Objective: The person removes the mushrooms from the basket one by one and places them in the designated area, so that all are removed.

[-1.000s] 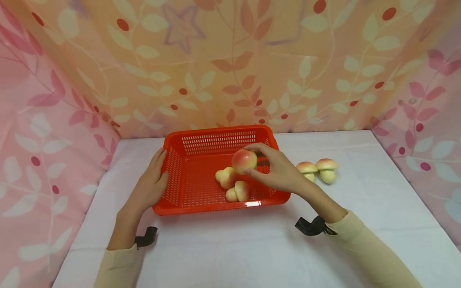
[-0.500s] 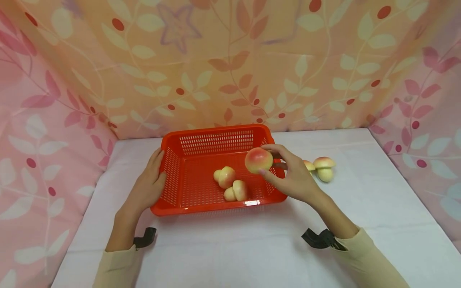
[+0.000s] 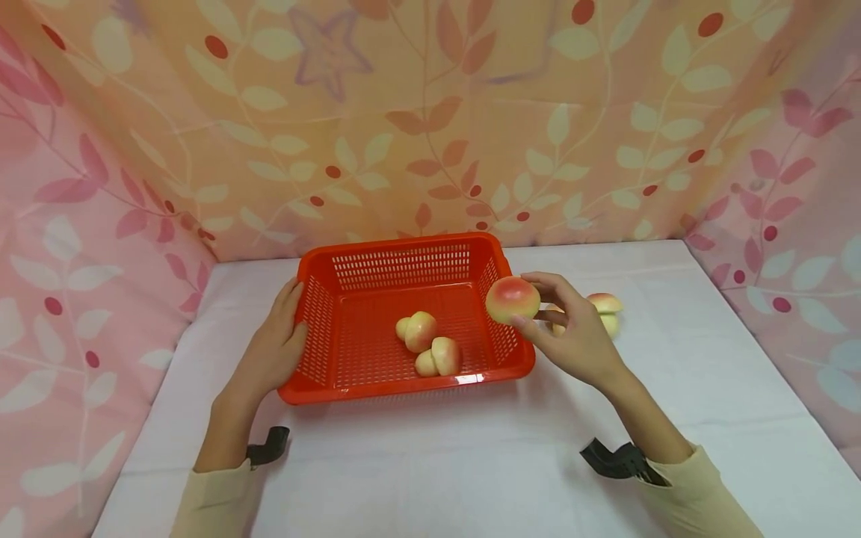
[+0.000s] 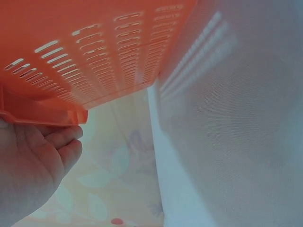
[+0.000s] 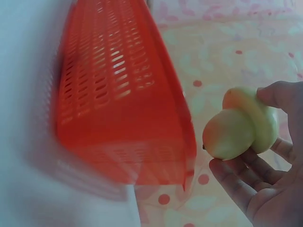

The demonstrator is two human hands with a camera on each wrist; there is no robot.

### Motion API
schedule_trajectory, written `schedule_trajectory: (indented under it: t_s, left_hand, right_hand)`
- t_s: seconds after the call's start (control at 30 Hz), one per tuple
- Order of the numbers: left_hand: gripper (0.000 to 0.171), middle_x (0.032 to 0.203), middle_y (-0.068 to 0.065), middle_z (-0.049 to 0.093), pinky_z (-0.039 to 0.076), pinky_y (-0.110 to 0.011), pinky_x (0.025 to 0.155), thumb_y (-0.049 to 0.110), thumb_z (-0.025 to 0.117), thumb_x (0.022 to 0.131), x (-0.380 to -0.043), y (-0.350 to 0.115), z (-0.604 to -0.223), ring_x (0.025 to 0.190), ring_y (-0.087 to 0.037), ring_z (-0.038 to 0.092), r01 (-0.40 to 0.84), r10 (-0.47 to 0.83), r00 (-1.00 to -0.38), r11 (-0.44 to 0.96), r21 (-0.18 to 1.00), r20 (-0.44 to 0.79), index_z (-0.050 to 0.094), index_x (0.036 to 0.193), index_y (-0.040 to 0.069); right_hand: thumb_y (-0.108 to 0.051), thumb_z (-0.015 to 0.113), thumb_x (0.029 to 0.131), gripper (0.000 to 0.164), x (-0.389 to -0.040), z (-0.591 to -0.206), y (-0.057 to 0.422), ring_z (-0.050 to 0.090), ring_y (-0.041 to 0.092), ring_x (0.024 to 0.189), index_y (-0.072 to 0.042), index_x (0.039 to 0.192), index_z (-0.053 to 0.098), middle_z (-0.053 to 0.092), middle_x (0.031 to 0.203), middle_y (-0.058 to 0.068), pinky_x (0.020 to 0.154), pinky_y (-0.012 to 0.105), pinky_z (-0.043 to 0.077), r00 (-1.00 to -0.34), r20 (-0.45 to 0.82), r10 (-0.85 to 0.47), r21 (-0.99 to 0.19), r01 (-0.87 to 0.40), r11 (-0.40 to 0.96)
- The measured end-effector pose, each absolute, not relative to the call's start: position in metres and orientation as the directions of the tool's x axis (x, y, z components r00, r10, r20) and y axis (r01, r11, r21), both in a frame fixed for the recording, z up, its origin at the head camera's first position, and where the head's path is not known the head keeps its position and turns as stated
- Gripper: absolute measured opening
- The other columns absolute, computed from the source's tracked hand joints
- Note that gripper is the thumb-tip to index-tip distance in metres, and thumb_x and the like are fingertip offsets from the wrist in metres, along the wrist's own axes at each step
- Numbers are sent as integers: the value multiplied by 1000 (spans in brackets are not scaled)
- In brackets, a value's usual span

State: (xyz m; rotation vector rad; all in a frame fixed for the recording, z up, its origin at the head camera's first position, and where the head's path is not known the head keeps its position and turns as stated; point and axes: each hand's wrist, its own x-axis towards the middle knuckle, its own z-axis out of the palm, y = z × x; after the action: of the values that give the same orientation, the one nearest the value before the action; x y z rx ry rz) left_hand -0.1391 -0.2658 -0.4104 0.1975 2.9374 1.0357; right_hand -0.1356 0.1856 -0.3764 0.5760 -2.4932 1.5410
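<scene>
In the head view my right hand [image 3: 572, 329] pinches a toy mushroom [image 3: 513, 299] with a pink-and-yellow cap, above the right rim of the red plastic basket [image 3: 403, 387]. The right wrist view shows the mushroom's rounded stem towards the camera, with my thumb and fingertips around the cap. My left hand [image 3: 272, 344] holds the basket's left rim; in the left wrist view its fingers [image 4: 71, 151] bend against the rim's underside. Two mushrooms, one [image 3: 421, 332] behind the other [image 3: 440, 357], lie on their sides inside the basket.
Right of the basket, a mushroom [image 3: 605, 302] stands on the white-covered table [image 3: 430, 478]; another [image 3: 555, 320] shows partly behind my right fingers. A patterned cloth [image 3: 430, 127] hangs behind the table, with pink cloth at both sides.
My right hand has moved right with the mushroom, from over the basket's inside to its right rim. The left hand stays on the basket, and the view has shifted slightly.
</scene>
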Motion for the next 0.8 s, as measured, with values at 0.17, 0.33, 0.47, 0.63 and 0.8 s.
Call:
schedule_trajectory:
  t_s: [0.17,0.33,0.47,0.63,0.8]
  left_hand:
    - [68,181,-12,4,21,-74,127,18,37,110,-139,-265,-409,164,-45,15,113,124,-992,772,626,25,9,171,8]
    - [68,181,-12,4,21,-74,126,18,37,110,-137,-264,-408,165,-44,15,111,122,-992,767,632,26,10,171,8]
    - [67,180,-13,5,21,-74,126,17,37,110,-137,-263,-408,165,-44,15,118,123,-992,766,632,36,11,171,7]
    - [67,180,-15,7,21,-74,126,16,38,109,-138,-263,-410,164,-45,16,135,128,-990,764,631,56,13,170,5]
    - [68,180,-13,6,22,-75,125,17,38,110,-138,-264,-409,164,-45,16,121,125,-991,765,632,39,11,171,8]
  right_hand:
    - [-7,80,92,56,-130,-380,195,64,4,112,-11,143,58,67,133,6,90,11,58,-924,334,-188,-833,-383,400]
    - [-5,80,91,57,-125,-384,210,64,1,111,-9,143,58,66,132,7,89,9,57,-919,361,-159,-814,-393,428]
    - [-5,80,91,57,-119,-390,221,64,-2,109,-9,143,58,65,131,5,89,7,56,-923,364,-122,-800,-377,466]
    - [-6,80,91,56,-114,-396,230,64,-1,108,-9,142,58,61,130,0,89,6,55,-936,343,-82,-811,-340,477]
    - [-7,81,91,55,-111,-402,238,63,-3,108,-9,141,59,62,127,-4,88,4,54,-937,345,-48,-803,-321,503]
